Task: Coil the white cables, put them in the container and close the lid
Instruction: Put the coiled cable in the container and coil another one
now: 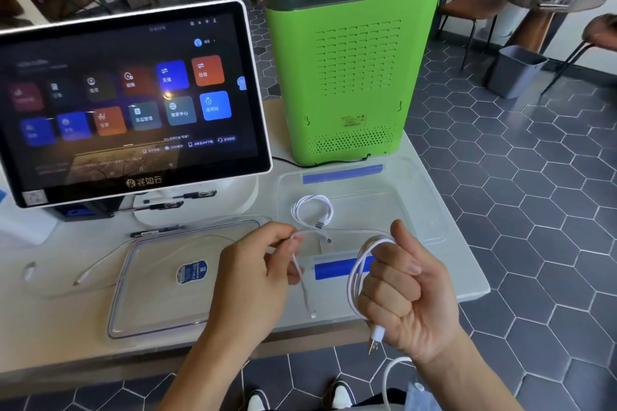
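The right hand [400, 290], fist closed and thumb raised, gripped a smooth white cable [359, 272] wound into long oval loops; the loops' long axis ran roughly upright, and a metal USB plug [373, 345] hung downward below the palm. The left hand [257, 274] pinched the free run of the same cable between thumb and fingertips, the strand arching across to the right hand while a short tail with a small white plug [313, 313] dangled toward the desk [467, 277]. Both hands were held above the near edge of the container [430, 197], a clear, shallow, round-cornered plastic tub with blue clips [342, 173] on its far and near rims. Inside it lay a second white cable [312, 210], coiled in a loose ring lying flat, its plug pointing toward the person. The transparent rectangular lid [157, 290], bearing a blue label, lay flat on the pale desk just left of the container. A third white cable [96, 267] lay uncoiled on the desk, partly under the lid.
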